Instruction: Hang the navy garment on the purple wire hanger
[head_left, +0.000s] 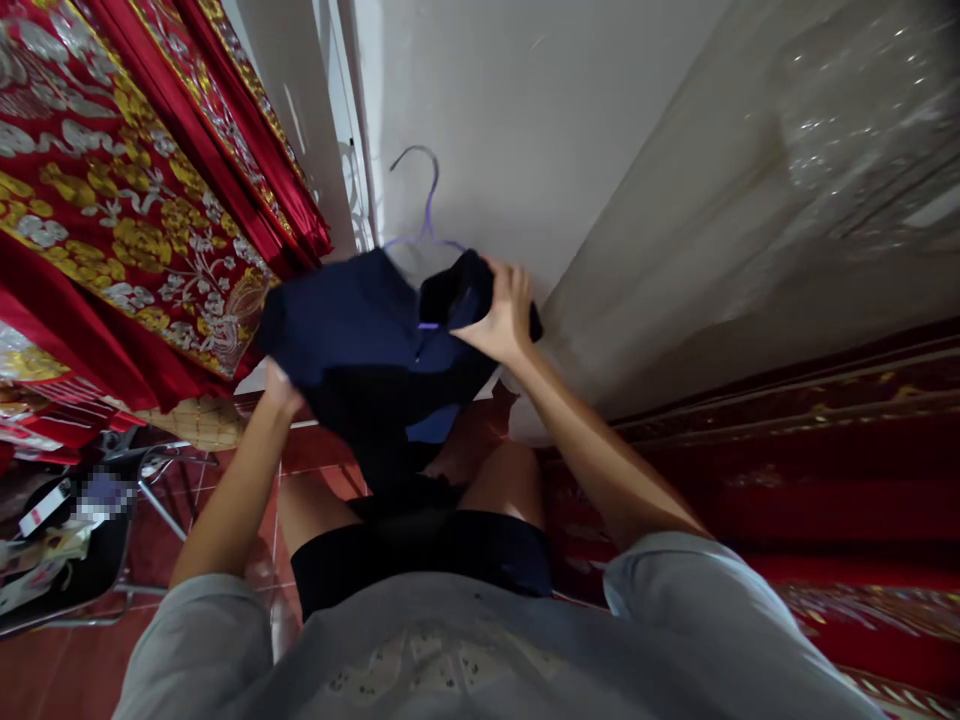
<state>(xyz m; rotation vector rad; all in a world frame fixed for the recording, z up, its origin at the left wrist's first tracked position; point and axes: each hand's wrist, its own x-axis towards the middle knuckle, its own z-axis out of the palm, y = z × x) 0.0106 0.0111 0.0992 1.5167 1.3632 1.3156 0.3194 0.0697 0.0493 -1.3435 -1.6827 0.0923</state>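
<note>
A dark navy short-sleeved shirt [341,320] hangs on a thin purple wire hanger [429,215] in front of me, its hook pointing up. My right hand [506,315] is closed on the shirt near the collar and shoulder, the thumb in front and the fingers over the far side. At the shirt's lower left edge, by the sleeve, my left hand [281,388] grips the cloth; most of its fingers are hidden behind the fabric. The collar gapes open, with a small purple strip at the neck. Part of the lower shirt lies in shadow.
Red cloth with gold and silver embroidery [135,200] hangs at the left. Below it stands a black chair [112,560] with items on its seat. A pale wall [517,110] rises ahead, with clear plastic sheeting [847,130] and more red cloth [825,480] at the right.
</note>
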